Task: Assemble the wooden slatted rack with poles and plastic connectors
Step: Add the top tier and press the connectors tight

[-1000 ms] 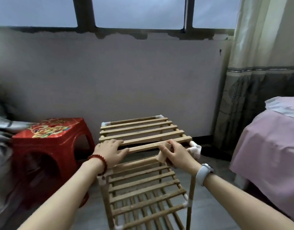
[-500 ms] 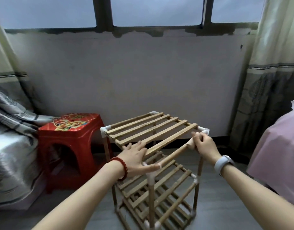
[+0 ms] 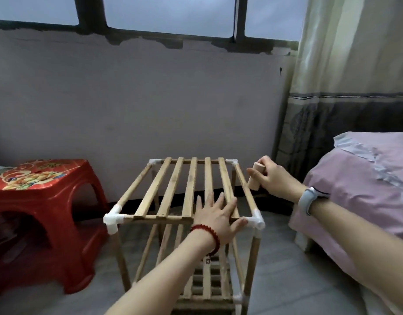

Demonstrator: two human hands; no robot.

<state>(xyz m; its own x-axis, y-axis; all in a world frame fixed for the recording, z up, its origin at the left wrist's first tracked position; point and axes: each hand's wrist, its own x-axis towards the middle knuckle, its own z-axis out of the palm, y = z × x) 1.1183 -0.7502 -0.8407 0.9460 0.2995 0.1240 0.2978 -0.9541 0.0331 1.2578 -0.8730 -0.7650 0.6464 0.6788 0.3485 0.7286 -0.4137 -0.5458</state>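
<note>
Left grip spread flat; right grip curled round short round wooden peg.
Left palm presses wooden slatted rack's top shelf at 5 o'clock corner.

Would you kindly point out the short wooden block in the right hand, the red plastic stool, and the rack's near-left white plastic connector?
short wooden block (image 3: 255,176): head view, middle of its exposed side.
red plastic stool (image 3: 37,176): head view, patterned seat top.
near-left white plastic connector (image 3: 113,219): head view, corner joint.
</note>
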